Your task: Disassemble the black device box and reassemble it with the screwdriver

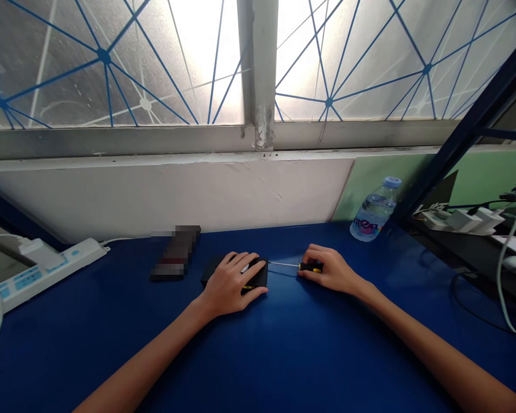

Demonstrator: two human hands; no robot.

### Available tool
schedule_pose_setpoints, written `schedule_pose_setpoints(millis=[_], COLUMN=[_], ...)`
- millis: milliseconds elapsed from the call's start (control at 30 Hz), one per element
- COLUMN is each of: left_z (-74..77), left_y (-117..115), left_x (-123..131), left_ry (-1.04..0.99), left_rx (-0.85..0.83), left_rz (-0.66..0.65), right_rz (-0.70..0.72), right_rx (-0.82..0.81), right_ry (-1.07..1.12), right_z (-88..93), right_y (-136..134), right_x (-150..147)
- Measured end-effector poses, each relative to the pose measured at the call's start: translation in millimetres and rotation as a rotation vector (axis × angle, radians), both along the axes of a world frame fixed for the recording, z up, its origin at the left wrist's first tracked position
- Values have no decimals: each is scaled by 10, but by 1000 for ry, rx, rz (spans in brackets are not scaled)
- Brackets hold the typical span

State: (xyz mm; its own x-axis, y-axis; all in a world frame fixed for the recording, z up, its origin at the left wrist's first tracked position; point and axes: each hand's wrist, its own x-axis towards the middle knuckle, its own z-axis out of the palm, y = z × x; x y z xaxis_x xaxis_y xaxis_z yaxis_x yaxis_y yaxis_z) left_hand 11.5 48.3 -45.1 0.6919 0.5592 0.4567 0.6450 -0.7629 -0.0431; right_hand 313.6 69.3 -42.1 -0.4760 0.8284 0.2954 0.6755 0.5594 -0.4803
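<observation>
A flat black box [261,275] with a bit of yellow on its near side lies on the blue table. Over it lies my left hand [232,285], fingers across the top and thumb along the near side, holding it down. My right hand [327,268] grips the black and yellow handle of a screwdriver [284,264]. Its thin metal shaft points left and reaches the box's right end. Whether the tip sits in a screw or hole is too small to tell. My palm and fingers hide much of the box.
Left of the box is a blurred dark flat object [176,252]. A white power strip [47,269] with a plug and cables runs along the left side. A water bottle [373,211] stands at the back right, near a blue metal post [447,155] and more plugs [468,221].
</observation>
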Motion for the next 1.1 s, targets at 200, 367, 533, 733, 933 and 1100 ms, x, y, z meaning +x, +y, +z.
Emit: schedule_pose_setpoints(millis=[200,367,533,733,933,1100], left_z=[-20,-7,-7,-14,-13,-46], left_y=[2,-2,-3,-1,-4,2], left_x=[-3,-4,-5,-3,2,-5], left_ry=[1,5,14,19,13,13], left_rx=[-9,-7,-10,-8,11,9], left_rz=[4,10,8,13,9,10], right_rz=[-29,-27,-16,-10,-10,-5], right_rx=[-63,-67,-46,-30,-12,-7], right_ry=[64,54,101,75,25,58], right_z=[-53,-34,38,13,-46,-75], right_y=[-9,-26,-75,-37,27,26], right_x=[-29,-38,-66,-27,19,2])
